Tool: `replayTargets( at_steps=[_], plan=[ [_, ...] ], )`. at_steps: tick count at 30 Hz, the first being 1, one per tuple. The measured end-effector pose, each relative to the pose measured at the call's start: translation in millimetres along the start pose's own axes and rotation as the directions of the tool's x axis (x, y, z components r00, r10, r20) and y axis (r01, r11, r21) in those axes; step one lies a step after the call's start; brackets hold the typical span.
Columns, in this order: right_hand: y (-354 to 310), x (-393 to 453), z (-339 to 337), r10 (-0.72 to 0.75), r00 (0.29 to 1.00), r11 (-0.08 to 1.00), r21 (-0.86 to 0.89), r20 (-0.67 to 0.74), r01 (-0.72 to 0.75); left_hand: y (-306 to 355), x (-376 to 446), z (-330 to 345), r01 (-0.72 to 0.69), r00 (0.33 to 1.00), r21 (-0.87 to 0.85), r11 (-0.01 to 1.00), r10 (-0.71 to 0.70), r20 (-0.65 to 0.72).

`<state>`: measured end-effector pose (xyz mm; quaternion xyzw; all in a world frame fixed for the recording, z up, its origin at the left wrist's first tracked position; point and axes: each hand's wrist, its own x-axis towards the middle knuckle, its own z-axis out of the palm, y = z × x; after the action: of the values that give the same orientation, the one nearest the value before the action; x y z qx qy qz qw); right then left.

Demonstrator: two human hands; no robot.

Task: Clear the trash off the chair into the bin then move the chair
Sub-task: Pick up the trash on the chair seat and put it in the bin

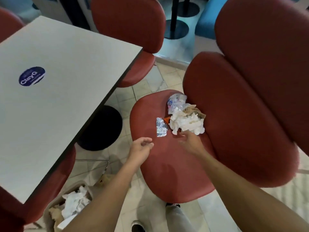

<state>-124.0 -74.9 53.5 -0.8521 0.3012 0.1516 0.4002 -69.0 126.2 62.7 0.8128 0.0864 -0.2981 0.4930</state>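
I'm standing in a café or fast-food dining room: red padded chairs [170,144] crowd a pale pedestal desk [66,77] bearing a round blue logo sticker [31,76], over a tiled floor [142,91] with more pedestal bases [177,29] beyond.

Soft, even indoor light falls from above, with faint shadows under the table [70,84]. Wide-angle bending stretches the edges (the chair back [260,67] bulges), and the right hand [189,142] blurs slightly.

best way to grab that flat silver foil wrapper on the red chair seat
Pinch the foil wrapper at its crumpled near end, coming from above with the left hand, the closer one. It lies flat on the chair seat, apart from the tissue wad.
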Motion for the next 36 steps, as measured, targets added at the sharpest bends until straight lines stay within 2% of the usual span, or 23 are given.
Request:
replayTargets(
  at_steps=[5, 11, 18, 24, 27, 31, 36],
  plan=[
    [37.5, 54.6, -32.1, 0.097, 0.995, 0.993, 0.067, -0.026, -0.095, 46.7, 57.2, 57.7, -0.048, 0.999, 0.091, 0.995, 0.045, 0.028],
    [62.1, 118.8, -49.7, 0.098, 0.994, 0.994, 0.044, -0.057, -0.095, 97.9, 124.6, 111.4, -0.117, 0.993, 0.240, 0.964, 0.119, 0.005],
    [94.4, 174.7, -43.6, 0.104, 0.993, 0.993, 0.057, -0.053, -0.101, 98.5, 196.4, 149.7, -0.135, 0.989, 0.407, 0.903, 0.147, 0.002],
    [117.2, 203.6, -18.2, 0.083, 0.996, 0.988, -0.131, 0.015, -0.081, 79.5, 236.9, 167.8, -0.152, 0.988, 0.461, 0.874, 0.151, 0.041],
    [120.8, 210.9, -8.1, 0.055, 0.995, 0.986, -0.149, -0.086, -0.068, 67.7, 241.9, 168.8, -0.137, 0.985, 0.450, 0.883, 0.171, -0.035],
    [117.2, 202.6, -12.8, 0.106, 0.968, 0.989, -0.081, -0.228, -0.127, 66.8, 228.3, 162.6, -0.153, 0.973, 0.382, 0.911, 0.207, -0.105],
    [105.9, 169.0, -33.4, 0.106, 0.922, 0.994, 0.044, -0.372, -0.096, 71.9, 191.4, 137.8, -0.226, 0.953, 0.286, 0.931, 0.273, -0.135]
  ],
)
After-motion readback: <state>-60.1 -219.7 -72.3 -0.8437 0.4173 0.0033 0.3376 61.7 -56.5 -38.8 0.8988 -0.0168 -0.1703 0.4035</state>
